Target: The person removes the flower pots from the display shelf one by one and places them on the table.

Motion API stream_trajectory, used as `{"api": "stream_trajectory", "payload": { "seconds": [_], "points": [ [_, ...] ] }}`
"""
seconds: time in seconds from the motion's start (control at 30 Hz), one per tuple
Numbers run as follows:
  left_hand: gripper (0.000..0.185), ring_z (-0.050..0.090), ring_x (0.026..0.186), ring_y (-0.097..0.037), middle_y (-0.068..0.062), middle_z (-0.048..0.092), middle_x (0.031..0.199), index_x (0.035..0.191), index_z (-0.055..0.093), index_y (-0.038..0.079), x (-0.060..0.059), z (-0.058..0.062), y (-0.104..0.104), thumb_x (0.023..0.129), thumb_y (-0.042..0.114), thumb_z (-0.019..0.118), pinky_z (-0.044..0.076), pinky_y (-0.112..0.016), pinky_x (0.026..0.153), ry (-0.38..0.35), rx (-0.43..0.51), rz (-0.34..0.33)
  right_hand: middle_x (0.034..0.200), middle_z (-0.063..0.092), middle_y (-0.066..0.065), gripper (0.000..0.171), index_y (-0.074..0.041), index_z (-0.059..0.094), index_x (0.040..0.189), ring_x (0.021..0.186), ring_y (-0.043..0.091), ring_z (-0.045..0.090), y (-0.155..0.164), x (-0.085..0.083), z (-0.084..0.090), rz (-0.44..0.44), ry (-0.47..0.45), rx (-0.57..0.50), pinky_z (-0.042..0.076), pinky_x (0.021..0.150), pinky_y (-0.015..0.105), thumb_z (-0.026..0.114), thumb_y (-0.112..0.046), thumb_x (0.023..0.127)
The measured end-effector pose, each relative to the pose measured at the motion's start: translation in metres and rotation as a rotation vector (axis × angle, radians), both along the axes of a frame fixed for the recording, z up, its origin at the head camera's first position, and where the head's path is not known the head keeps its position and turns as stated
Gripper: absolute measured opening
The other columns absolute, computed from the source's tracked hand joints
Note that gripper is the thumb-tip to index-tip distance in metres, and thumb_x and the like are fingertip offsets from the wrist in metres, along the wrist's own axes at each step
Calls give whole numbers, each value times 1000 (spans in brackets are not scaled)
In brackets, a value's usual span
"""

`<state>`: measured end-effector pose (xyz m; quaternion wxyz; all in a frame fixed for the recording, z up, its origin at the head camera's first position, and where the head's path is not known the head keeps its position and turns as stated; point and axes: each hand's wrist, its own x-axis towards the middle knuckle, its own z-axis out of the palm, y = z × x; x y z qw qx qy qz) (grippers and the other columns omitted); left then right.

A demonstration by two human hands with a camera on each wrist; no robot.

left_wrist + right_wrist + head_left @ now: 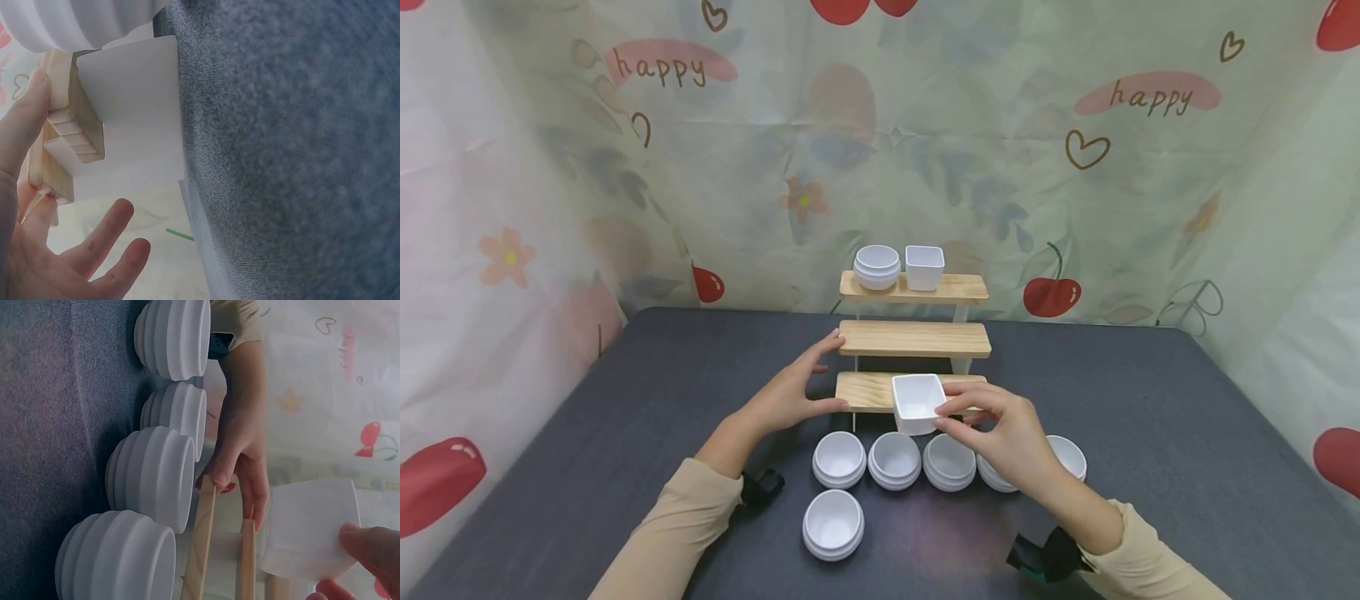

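**Square cup held over the lowest step**

Round white bowls [894,459] sit in a row on the dark tabletop [1150,467] just in front of the wooden stepped shelf [914,339], with one more bowl [832,522] nearer you. On the top step stand a stack of round bowls [877,266] and a square cup [924,267]. Your left hand [790,392] braces the shelf's left end, thumb and fingers spread across two steps. Your right hand [1007,437] pinches the white square cup [917,403] by its rim, at the lowest step's front edge.
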<state>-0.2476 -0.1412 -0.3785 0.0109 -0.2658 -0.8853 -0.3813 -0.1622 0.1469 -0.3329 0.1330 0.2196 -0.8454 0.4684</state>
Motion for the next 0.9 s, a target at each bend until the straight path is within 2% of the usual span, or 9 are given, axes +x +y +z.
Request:
{"api": "stream_trajectory", "payload": {
  "seconds": [0.3, 0.5, 0.73, 0.9],
  "points": [
    [89, 50, 123, -41, -8, 12, 159, 147, 23, 19, 1, 1, 0, 77, 27, 76, 41, -54, 104, 4, -7, 0, 107, 70, 8, 12, -14, 73, 83, 101, 15, 64, -1, 3, -5, 3, -5, 24, 56, 68, 22, 78, -8, 73],
    [89, 49, 124, -41, -8, 12, 159, 147, 22, 19, 2, 2, 0, 77, 29, 76, 40, -55, 105, -5, -11, 3, 107, 70, 7, 12, -15, 74, 83, 98, 13, 65, -2, 5, -8, 16, -15, 34, 57, 67, 24, 78, -10, 73],
    [90, 48, 125, -40, -7, 12, 159, 148, 22, 19, 2, 2, 0, 77, 26, 77, 40, -54, 105, -10, -3, -1, 107, 70, 6, 10, -16, 73, 83, 93, 4, 63, -2, 8, -13, 44, -16, 32, 56, 67, 21, 77, -13, 75],
    [90, 48, 125, -40, -6, 11, 159, 148, 22, 20, 1, 1, 0, 77, 26, 77, 40, -54, 105, -9, -3, -5, 105, 71, 6, 8, -17, 73, 82, 94, 2, 62, -3, 9, -15, 59, -2, 26, 56, 66, 21, 77, -14, 75]
  ]
}}
